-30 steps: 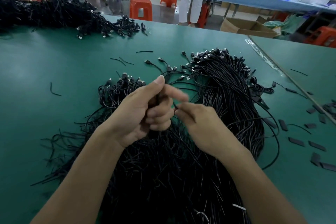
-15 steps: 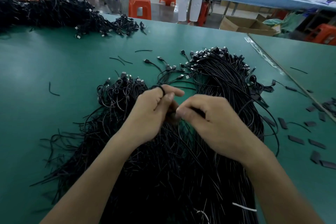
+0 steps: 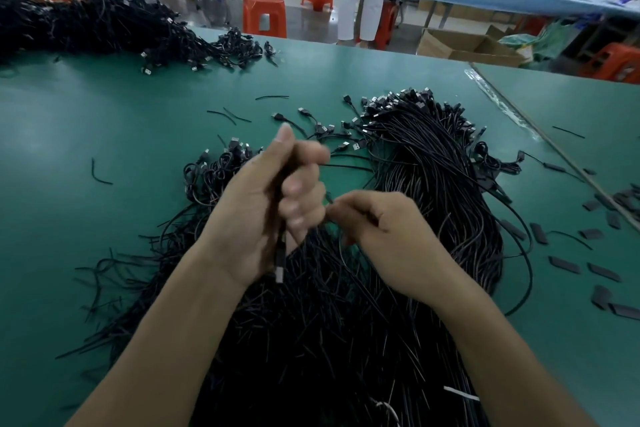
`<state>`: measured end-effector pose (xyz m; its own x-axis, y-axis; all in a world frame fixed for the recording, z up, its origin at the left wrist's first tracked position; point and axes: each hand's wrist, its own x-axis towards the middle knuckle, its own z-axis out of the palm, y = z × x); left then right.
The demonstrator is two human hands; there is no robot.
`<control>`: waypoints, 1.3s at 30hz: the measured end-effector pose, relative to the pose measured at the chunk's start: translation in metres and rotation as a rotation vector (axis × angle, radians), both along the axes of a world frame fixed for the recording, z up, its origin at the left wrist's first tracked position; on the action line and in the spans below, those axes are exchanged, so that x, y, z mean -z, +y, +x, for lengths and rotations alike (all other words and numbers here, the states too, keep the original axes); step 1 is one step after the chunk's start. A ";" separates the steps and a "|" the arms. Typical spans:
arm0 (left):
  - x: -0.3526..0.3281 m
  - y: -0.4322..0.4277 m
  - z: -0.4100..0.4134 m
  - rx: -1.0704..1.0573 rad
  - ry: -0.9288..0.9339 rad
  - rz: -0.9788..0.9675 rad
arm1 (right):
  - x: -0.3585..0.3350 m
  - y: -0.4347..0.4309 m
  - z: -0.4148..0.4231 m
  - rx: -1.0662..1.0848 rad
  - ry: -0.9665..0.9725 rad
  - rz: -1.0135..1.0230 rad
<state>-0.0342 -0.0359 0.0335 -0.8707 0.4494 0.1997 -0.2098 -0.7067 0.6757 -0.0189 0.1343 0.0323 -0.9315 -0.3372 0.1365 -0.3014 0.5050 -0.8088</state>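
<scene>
The person is winding one USB cable [image 3: 280, 258] into a coil above the bench [image 3: 104, 135]. The left hand [image 3: 263, 204] is keeping its grip clamped on the folded turns, with the plug dangling under the palm. The right hand [image 3: 391, 236] is pinching the cable's free run just beside it. Few coiled cables [image 3: 207, 173] are lying finished beyond the left hand, and the big pile of loose cables [image 3: 433, 191] is waiting, so most work seems left. Compared with half a second ago, the left hand is sitting higher with its thumb up, and the right hand is lower.
</scene>
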 end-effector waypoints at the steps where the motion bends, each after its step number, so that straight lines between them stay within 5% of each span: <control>1: 0.002 0.002 -0.002 -0.096 0.000 0.012 | 0.000 0.000 0.003 -0.050 -0.003 0.070; 3: 0.009 0.006 -0.005 -0.310 0.070 -0.094 | -0.003 -0.001 0.008 -0.128 0.010 0.176; 6: 0.017 0.010 -0.006 -0.644 0.304 -0.623 | -0.012 0.002 0.009 -0.119 0.053 0.208; 9: 0.014 0.011 0.000 -0.488 0.390 -0.931 | -0.020 0.004 0.005 -0.031 0.184 0.118; 14: 0.006 0.005 0.005 -0.144 0.161 -0.831 | -0.023 0.004 -0.005 0.037 0.225 -0.153; 17: 0.003 -0.001 0.005 0.058 0.073 -0.546 | -0.019 0.003 -0.010 0.100 0.198 -0.265; 21: 0.000 -0.003 0.001 0.121 -0.019 -0.070 | -0.008 -0.006 -0.004 0.080 0.087 -0.137; 24: 0.002 0.001 -0.001 -0.055 0.017 0.031 | -0.006 -0.011 0.006 -0.020 0.053 0.000; 28: 0.013 0.005 -0.008 -0.375 0.117 -0.134 | -0.012 -0.011 0.014 -0.112 0.001 0.246; 32: 0.024 0.003 -0.011 -0.677 0.314 -0.697 | -0.019 -0.006 0.017 -0.219 -0.009 0.364; 36: 0.021 0.002 -0.006 -0.416 0.413 -1.081 | -0.026 0.005 0.013 -0.115 0.152 0.264; 39: 0.015 0.007 0.000 -0.183 0.302 -1.012 | -0.028 0.013 0.008 -0.007 0.255 0.156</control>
